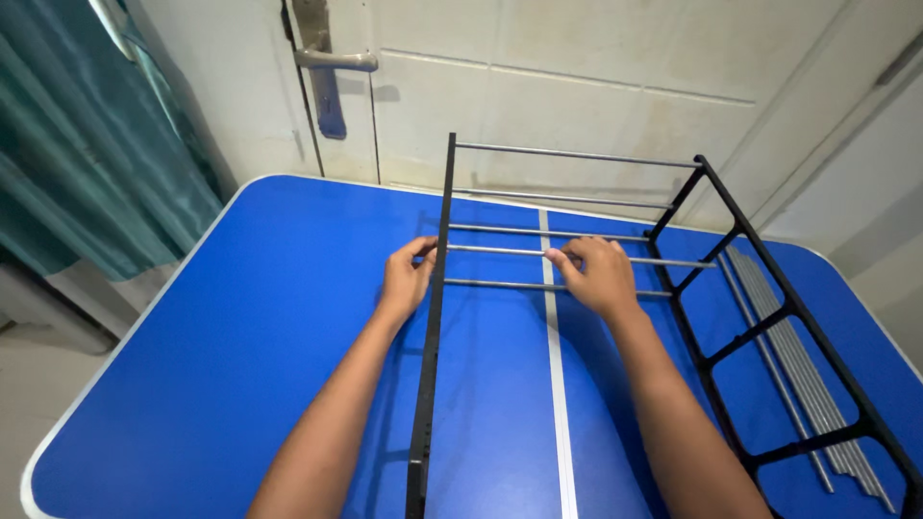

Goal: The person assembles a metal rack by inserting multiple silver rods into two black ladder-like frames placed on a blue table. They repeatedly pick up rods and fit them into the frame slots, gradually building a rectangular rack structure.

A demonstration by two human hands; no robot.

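A rack frame stands on the blue table: a black left side bar and a black ladder-shaped right side panel, joined by several thin silver rods. My left hand rests against the left side bar where one silver rod meets it, thumb and fingers pinched at that joint. My right hand is closed around the same rod near its middle. Two more rods run higher up at the far end, and one lies just below my hands.
A bundle of loose silver rods lies on the table under the right panel. A white stripe runs down the table's middle. Behind stand a pale door with a metal lever handle and a teal curtain at left.
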